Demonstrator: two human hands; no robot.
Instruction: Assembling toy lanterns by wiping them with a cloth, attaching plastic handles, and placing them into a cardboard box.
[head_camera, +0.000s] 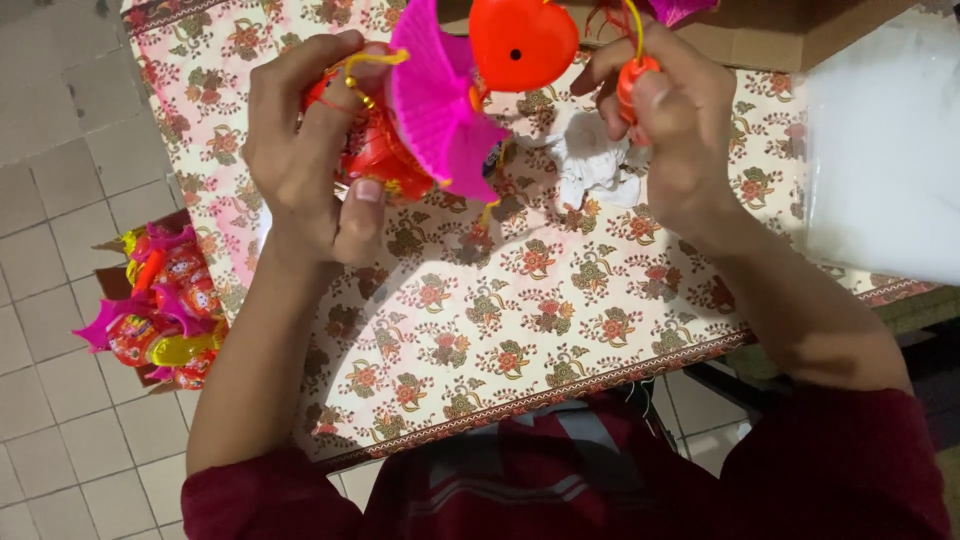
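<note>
My left hand (300, 150) grips the lantern (400, 140) at 11 o'clock over the counter (560, 330); right hand (670, 110) pinches an orange cap (632, 85) at 1 o'clock. Assessed: light, thin plastic w/ soft pink frill (440, 100), crushable. Hold by red body, not frill.

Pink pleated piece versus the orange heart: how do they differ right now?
The pink pleated piece is a ruffled, fan-like sheet; the orange heart is smooth, glossy and solid, with a small dark hole. The pink pleated piece sits against the red bundle in the left hand; the orange heart sits higher, between the left hand and the right hand. Both are held above the floral tablecloth.
</note>
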